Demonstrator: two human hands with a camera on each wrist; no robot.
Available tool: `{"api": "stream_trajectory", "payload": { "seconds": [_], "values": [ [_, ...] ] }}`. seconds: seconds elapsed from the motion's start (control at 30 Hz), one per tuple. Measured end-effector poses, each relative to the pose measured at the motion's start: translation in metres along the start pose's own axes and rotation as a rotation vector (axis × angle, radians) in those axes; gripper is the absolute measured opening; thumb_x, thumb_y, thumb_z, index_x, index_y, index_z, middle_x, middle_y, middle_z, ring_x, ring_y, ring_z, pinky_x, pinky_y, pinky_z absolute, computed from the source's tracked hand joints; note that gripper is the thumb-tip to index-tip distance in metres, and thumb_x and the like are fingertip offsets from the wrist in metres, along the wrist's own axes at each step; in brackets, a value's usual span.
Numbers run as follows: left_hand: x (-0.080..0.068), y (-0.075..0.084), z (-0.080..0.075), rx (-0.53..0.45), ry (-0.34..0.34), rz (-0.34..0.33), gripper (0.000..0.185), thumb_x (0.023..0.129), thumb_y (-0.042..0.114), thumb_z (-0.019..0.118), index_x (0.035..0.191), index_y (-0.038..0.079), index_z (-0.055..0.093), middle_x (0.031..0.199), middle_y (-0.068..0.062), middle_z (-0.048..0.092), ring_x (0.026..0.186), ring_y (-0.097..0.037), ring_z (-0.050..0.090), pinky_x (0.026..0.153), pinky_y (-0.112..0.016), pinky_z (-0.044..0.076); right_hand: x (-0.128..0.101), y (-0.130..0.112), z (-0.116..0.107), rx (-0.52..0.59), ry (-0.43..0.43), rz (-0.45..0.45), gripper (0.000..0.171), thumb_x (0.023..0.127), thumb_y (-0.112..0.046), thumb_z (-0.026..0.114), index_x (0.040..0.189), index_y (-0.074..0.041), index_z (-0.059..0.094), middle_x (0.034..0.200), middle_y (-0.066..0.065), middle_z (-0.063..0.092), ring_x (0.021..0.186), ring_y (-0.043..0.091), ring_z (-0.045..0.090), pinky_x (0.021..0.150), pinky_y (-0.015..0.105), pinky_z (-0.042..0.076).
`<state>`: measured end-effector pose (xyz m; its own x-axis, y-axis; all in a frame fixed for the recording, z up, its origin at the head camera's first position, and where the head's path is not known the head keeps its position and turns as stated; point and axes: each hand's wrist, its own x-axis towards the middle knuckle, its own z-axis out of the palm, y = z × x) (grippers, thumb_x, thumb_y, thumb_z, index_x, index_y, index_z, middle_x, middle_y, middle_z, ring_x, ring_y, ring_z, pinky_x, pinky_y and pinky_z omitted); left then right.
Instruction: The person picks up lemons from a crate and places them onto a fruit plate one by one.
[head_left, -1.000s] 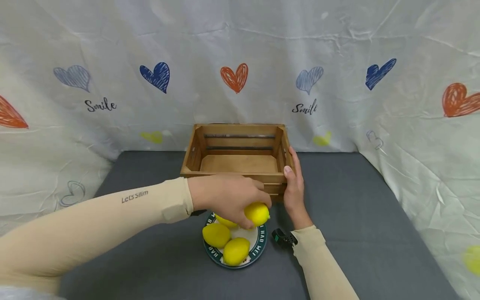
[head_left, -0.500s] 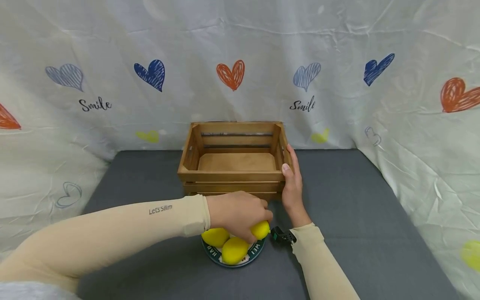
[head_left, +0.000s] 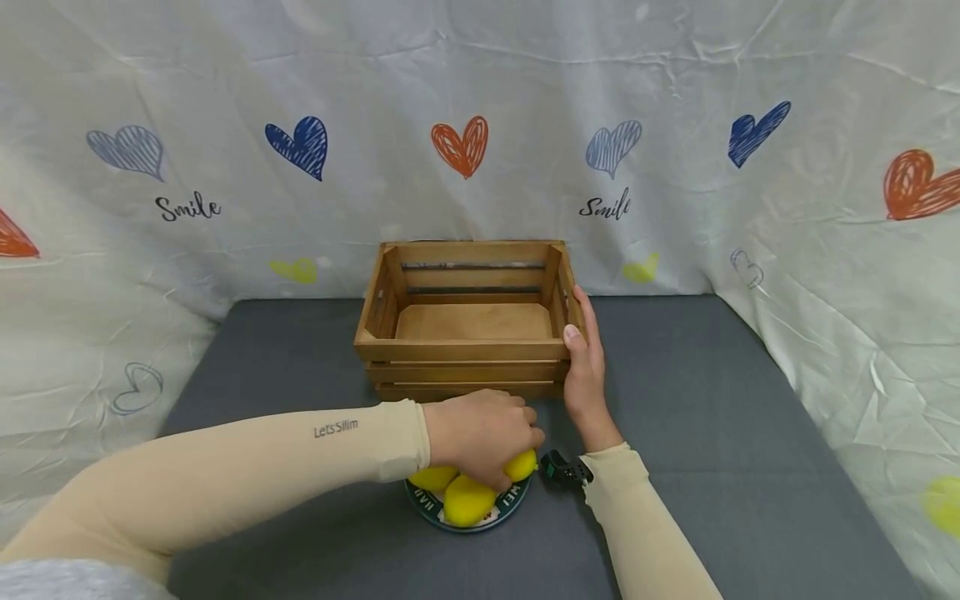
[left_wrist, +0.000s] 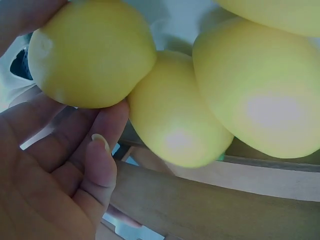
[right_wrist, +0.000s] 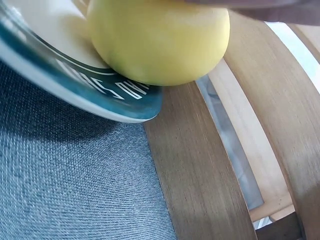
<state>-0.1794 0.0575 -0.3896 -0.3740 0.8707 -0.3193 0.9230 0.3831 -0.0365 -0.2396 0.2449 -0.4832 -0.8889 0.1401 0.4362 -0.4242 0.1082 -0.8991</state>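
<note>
Nearest the camera, a round plate [head_left: 429,506] with a dark green rim sits on the grey table [head_left: 712,433], carrying 3 visible lemons. The left hand [head_left: 480,435] reaches over it from the left, its fingers curled around the lemon [head_left: 522,463] at the plate's right edge. The left wrist view shows that lemon [left_wrist: 90,52] cupped against the fingers [left_wrist: 100,160], touching a second lemon [left_wrist: 175,120], with a third [left_wrist: 260,90] beside it. The right wrist view shows the held lemon [right_wrist: 160,40] resting on the plate's rim [right_wrist: 125,95], so by my reading it has been grasped but not yet lifted.

Just right of the plate lies a small black device [head_left: 564,472] at the right wrist. Beyond it, the right hand [head_left: 587,367] lies with straight fingers flat against the right end of the wooden crate [head_left: 465,350], thumb on the near corner, steadying rather than clasping it. The crate stands just behind the plate, open at the top and empty inside.

The step in hand looks like picking 1 lemon off the plate. The next move likely calls for lifting it clear of its 2 neighbours without rolling them, then carrying it forward over the crate's near wall while the right hand braces the crate.

Behind everything hangs a white cloth [head_left: 480,125] printed with hearts.
</note>
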Motion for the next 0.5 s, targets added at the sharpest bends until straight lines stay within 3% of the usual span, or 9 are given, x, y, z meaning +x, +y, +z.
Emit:
{"api": "stream_trajectory", "payload": {
  "seconds": [0.37, 0.5],
  "values": [
    [0.001, 0.008, 0.012, 0.058, -0.005, 0.003, 0.046, 0.092, 0.045, 0.083, 0.134, 0.028, 0.074, 0.121, 0.008, 0.074, 0.109, -0.014, 0.062, 0.102, -0.032, 0.054, -0.001, -0.001, 0.002, 0.007, 0.002, 0.008, 0.06, 0.108, -0.034, 0.045, 0.167, -0.04, 0.037, 0.174, -0.018, 0.033, 0.164, 0.01, 0.025, 0.133, 0.055, 0.015],
    [-0.007, 0.01, 0.016, 0.053, 0.04, -0.018, 0.048, 0.094, 0.046, 0.08, 0.138, 0.028, 0.071, 0.127, 0.007, 0.071, 0.114, -0.015, 0.059, 0.103, -0.032, 0.052, -0.002, -0.001, 0.002, 0.008, 0.009, 0.008, 0.061, 0.108, -0.033, 0.046, 0.167, -0.039, 0.038, 0.174, -0.017, 0.034, 0.163, 0.01, 0.026, 0.133, 0.054, 0.016]
  ]
}}
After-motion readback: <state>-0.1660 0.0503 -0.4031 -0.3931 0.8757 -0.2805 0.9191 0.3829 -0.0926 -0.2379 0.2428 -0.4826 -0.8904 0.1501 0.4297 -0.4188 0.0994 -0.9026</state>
